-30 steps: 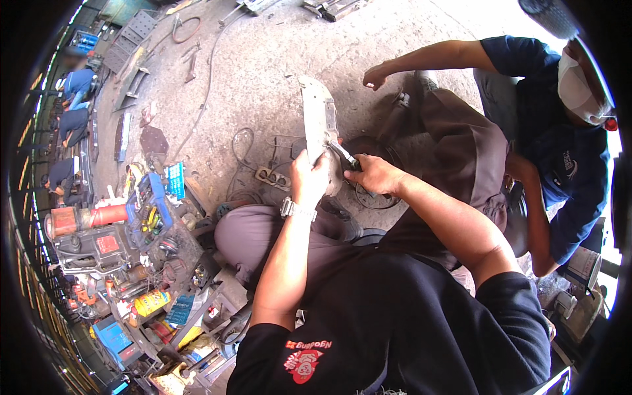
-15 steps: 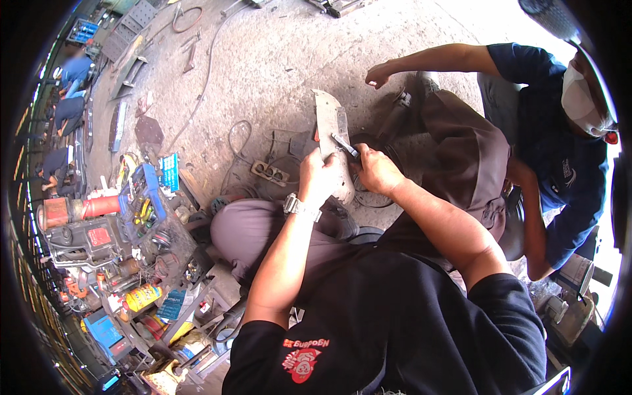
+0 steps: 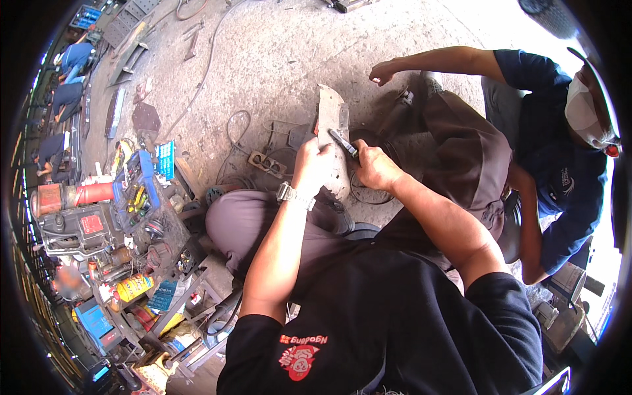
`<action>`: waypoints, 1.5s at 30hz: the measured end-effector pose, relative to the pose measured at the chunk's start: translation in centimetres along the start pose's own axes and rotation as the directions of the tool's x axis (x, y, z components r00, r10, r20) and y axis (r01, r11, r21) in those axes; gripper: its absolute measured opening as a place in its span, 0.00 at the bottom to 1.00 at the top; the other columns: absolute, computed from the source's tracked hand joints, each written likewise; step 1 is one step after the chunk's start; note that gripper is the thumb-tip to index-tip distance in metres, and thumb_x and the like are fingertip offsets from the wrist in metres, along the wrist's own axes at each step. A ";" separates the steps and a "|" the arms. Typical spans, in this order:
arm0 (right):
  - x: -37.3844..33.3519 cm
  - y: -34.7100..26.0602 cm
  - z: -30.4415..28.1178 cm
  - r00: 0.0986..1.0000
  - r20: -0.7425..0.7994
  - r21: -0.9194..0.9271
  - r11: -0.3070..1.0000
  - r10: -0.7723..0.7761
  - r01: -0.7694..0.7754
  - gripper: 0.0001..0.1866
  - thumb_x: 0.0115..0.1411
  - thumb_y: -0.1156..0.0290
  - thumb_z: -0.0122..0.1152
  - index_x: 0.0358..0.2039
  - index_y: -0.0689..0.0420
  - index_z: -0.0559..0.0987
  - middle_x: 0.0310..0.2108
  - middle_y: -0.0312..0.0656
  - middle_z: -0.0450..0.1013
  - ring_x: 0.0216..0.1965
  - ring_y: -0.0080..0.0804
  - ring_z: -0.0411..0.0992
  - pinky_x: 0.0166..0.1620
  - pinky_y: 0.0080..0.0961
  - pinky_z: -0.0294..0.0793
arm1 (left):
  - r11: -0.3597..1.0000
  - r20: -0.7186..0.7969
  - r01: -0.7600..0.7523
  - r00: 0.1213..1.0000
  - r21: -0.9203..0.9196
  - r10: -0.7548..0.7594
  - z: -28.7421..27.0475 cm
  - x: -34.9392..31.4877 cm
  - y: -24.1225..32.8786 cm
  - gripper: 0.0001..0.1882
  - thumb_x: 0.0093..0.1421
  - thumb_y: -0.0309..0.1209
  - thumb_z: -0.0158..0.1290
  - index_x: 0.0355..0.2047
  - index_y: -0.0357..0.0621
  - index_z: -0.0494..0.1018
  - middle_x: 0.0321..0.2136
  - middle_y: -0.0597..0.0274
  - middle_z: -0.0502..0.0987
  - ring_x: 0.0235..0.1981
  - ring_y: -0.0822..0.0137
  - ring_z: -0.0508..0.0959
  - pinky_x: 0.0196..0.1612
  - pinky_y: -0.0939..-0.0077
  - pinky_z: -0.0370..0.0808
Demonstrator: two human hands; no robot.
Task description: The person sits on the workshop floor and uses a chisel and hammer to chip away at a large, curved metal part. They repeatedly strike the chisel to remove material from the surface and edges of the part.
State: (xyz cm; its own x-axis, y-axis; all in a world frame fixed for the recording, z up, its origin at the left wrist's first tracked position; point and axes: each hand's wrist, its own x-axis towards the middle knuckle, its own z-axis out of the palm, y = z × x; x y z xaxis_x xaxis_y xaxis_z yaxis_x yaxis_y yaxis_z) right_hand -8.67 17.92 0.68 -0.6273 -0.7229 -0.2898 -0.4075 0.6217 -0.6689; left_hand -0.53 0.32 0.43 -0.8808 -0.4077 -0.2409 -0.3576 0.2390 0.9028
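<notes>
One long, scuffed beige panel (image 3: pixel 334 110) points away from the person (image 3: pixel 401 316), left edge pinched by the left hand (image 3: pixel 312 166), while the right hand (image 3: pixel 378 168)'s fingers clasp a slim silver-and-black tool (image 3: pixel 343 142) slanting leftward over it.

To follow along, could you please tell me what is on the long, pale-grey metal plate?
The left hand grips the plate; a slim, silver metal tool in the right hand extends over it. Anything under the left hand is hidden.

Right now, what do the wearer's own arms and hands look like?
Left hand and right hand are ungloved; forearms bare. Short, plain black sleeves on both arms. A chunky pale-grey wristwatch on the left wrist; right wrist bare.
</notes>
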 end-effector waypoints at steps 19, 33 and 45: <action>0.3 0.7 -2.8 0.973 -0.192 -0.297 0.953 -0.125 0.064 0.13 0.59 0.73 0.54 0.43 0.63 0.70 0.39 0.59 0.79 0.45 0.56 0.78 0.48 0.50 0.76 | 0.900 -0.070 0.055 0.993 -0.432 -0.094 0.4 -0.9 2.3 0.07 0.65 0.24 0.53 0.40 0.34 0.78 0.24 0.68 0.78 0.22 0.80 0.73 0.23 0.78 0.70; -1.1 -3.8 -1.6 0.878 0.210 0.578 0.670 0.430 -0.466 0.17 0.63 0.65 0.61 0.46 0.64 0.75 0.31 0.42 0.75 0.32 0.29 0.72 0.36 0.33 0.73 | 0.640 -0.261 -0.183 0.965 -0.746 -0.028 1.9 -1.5 3.2 0.14 0.73 0.28 0.49 0.54 0.35 0.75 0.48 0.56 0.81 0.48 0.68 0.80 0.54 0.68 0.76; 1.9 -1.3 0.3 0.849 0.007 0.976 0.183 0.529 -0.122 0.26 0.66 0.70 0.63 0.61 0.63 0.69 0.50 0.47 0.76 0.49 0.34 0.73 0.54 0.31 0.72 | 0.446 0.011 0.008 1.000 -0.895 0.005 0.6 -1.8 1.4 0.15 0.70 0.26 0.50 0.55 0.36 0.73 0.54 0.54 0.77 0.56 0.61 0.77 0.62 0.59 0.72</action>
State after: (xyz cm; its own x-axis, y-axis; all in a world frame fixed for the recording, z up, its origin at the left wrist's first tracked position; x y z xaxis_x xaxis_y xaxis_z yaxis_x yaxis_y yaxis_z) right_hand -9.09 15.65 0.78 -0.7434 -0.2869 -0.6042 0.6493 -0.0927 -0.7548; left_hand 0.38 1.92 1.91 -0.8859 -0.3967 -0.2404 0.1118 -0.6856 0.7193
